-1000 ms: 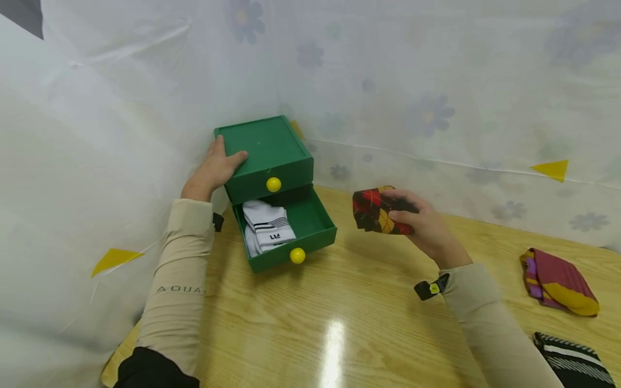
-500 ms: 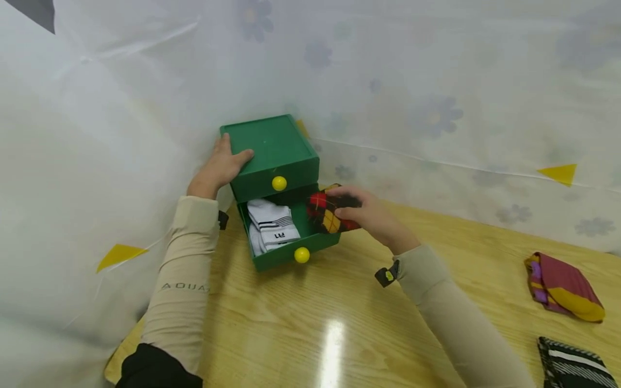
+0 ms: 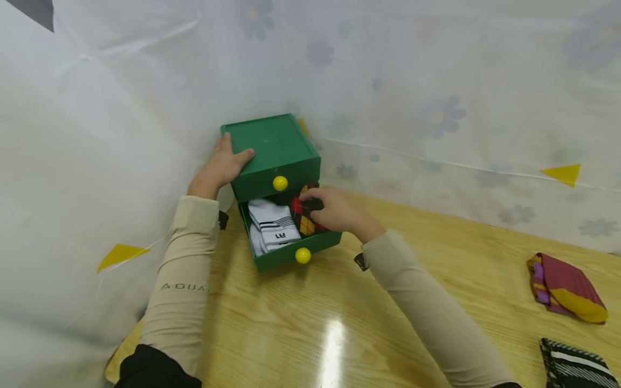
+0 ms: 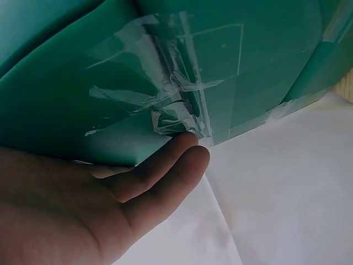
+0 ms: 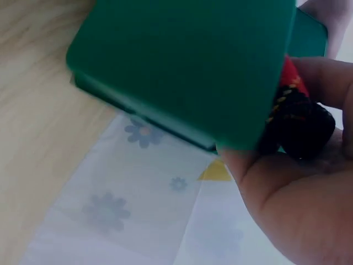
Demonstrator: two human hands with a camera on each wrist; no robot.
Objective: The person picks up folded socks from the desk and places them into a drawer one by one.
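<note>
Over the open lower drawer [image 3: 317,242] I am watching the right hand [image 3: 335,211] gripping the folded plaid socks [image 3: 304,214] beside the white socks [image 3: 271,225]. They are possibly catching under the upper drawer [image 3: 274,183], bunching. The left hand [image 3: 220,168] is resting flat against the green box [image 3: 267,143].
</note>
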